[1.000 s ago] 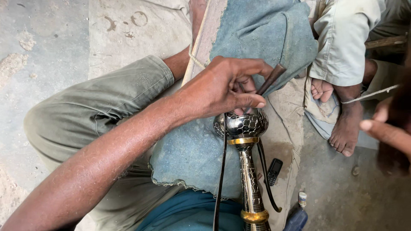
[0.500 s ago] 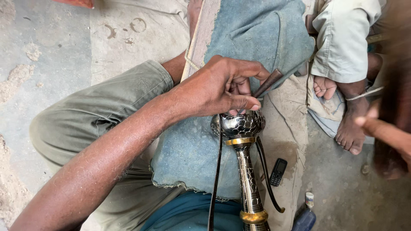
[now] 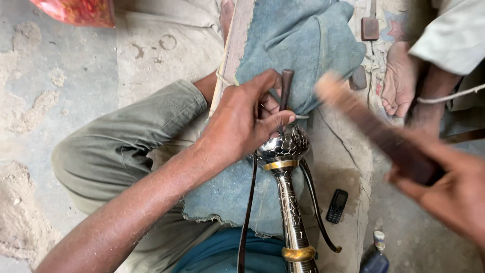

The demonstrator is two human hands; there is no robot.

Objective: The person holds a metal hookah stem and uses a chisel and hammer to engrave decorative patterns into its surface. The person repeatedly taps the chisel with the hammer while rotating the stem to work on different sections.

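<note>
With the left hand (image 3: 242,121) pinching the chisel (image 3: 286,91) on the vase (image 3: 284,146), the right hand (image 3: 449,192), gripping the mallet (image 3: 374,129) at 3 o'clock, should strike squarely.

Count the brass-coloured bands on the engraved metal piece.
2: one brass band just under the rounded head beside the left hand, another brass band low on the stem. More may lie out of frame.

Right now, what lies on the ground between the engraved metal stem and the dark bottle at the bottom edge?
In the head view, a small black phone lies on the dusty mat between the stem and the bottle, beside a dark strap.
</note>
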